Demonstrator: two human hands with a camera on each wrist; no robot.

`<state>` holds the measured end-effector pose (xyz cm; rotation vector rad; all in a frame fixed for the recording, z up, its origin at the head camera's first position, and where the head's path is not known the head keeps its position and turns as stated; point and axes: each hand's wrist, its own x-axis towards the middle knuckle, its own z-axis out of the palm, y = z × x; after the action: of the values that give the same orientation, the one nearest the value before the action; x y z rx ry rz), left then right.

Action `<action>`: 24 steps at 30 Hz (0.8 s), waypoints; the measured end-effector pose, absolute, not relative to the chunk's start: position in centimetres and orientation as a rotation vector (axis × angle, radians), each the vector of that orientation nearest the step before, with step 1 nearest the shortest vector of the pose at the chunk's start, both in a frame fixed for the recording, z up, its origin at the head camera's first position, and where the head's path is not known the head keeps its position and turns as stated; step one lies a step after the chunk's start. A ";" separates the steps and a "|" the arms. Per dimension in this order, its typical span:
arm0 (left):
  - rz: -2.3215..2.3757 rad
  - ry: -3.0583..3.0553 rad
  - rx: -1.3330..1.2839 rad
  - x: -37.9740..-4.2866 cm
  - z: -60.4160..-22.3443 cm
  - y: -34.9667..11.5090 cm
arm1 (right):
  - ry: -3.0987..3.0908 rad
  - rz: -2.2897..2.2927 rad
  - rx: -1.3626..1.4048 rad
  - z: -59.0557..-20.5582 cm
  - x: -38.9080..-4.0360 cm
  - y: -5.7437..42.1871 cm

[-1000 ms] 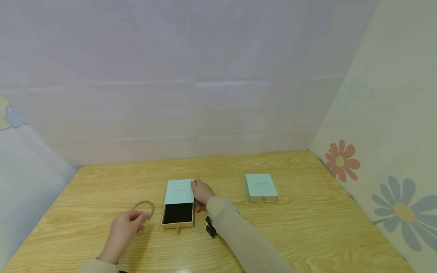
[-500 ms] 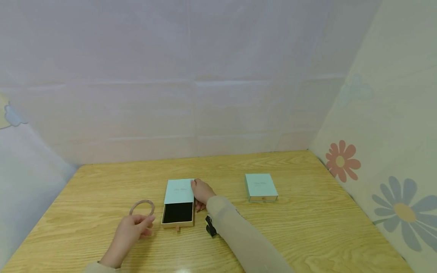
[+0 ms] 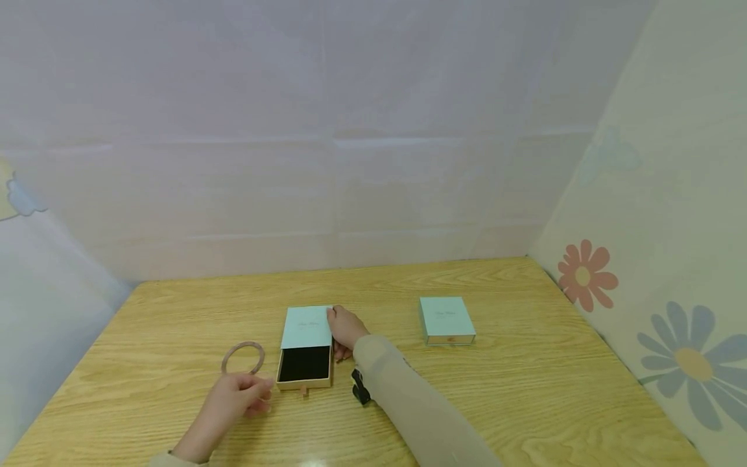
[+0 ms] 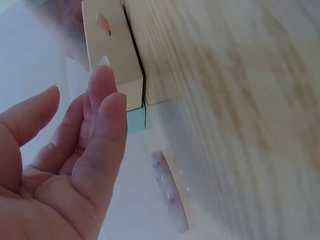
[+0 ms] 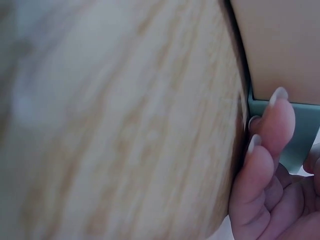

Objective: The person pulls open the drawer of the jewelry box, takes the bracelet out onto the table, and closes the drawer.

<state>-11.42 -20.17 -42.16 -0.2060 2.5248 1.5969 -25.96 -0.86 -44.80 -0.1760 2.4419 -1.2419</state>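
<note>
A pinkish bangle lies flat on the wooden table, just beyond my left hand. In the left wrist view the bangle shows mottled white and pink, apart from the fingers. Nothing is between that hand's thumb and loosely bent fingers, which are close to the front corner of a drawer-style gift box. My right hand grips the right side of the box's pale mint sleeve. The drawer is pulled partly out toward me, showing its black lining. Its cream front has a small ribbon tab.
A second mint gift box, closed, stands to the right on the wooden table. Pale cloth walls surround the table at the back and sides, with printed flowers on the right one.
My left hand has set the bangle down on the table, let go of it, and shifted right and toward me. My right hand keeps its grip on the sleeve; both boxes have stayed put.
</note>
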 end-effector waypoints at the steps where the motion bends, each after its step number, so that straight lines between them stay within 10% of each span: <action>1: 1.594 2.517 -0.172 -11.4 -42.2 -20.2 | 2.441 -1.243 -0.175 -44.8 -26.0 -0.9; 24: 1.535 2.461 -0.094 -11.5 -42.4 -17.9 | 2.422 -1.241 -0.185 -45.1 -26.1 -0.8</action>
<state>-11.51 -17.89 -42.37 -0.0938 2.4608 1.5350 -26.14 -0.79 -45.10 -0.1849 2.4224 -1.2407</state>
